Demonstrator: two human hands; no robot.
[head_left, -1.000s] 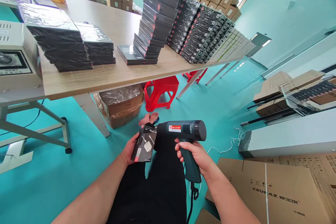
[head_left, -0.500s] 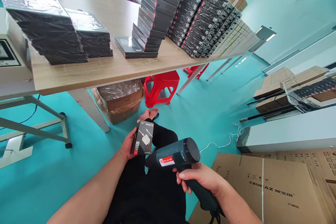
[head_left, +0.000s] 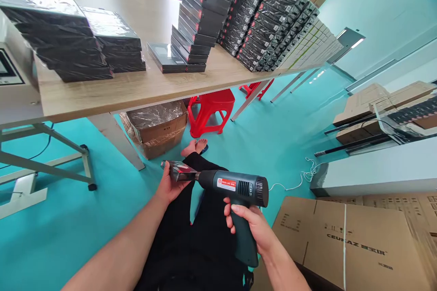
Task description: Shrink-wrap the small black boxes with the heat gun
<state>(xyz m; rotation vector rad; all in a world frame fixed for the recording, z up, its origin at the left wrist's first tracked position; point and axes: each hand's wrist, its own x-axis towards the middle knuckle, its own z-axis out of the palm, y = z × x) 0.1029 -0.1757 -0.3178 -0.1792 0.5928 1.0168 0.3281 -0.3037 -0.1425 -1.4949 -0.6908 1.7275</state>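
Note:
My right hand (head_left: 247, 218) is wrapped around the handle of a dark heat gun (head_left: 235, 186) with a red and white label. Its nozzle points left, at the near end of a small black product box (head_left: 182, 171). That box rests in my left hand (head_left: 170, 184), fingers closed around its sides, and it is tipped so a glossy narrow side shows. Nozzle and box look very close; I cannot tell whether they touch. Both are above my lap.
A wooden table (head_left: 136, 93) ahead bears wrapped black stacks (head_left: 75, 50), a tall box pile (head_left: 208, 13) and more wrapped boxes (head_left: 273, 22). Below are an open carton (head_left: 160, 132) and a red stool (head_left: 213, 109). Large cartons (head_left: 327, 236) stand at right; a white cable (head_left: 309, 173) lies on the floor.
My left hand has turned the box from its printed face onto a narrow side. My right hand has swung the heat gun level and slightly right, its nozzle now at the box.

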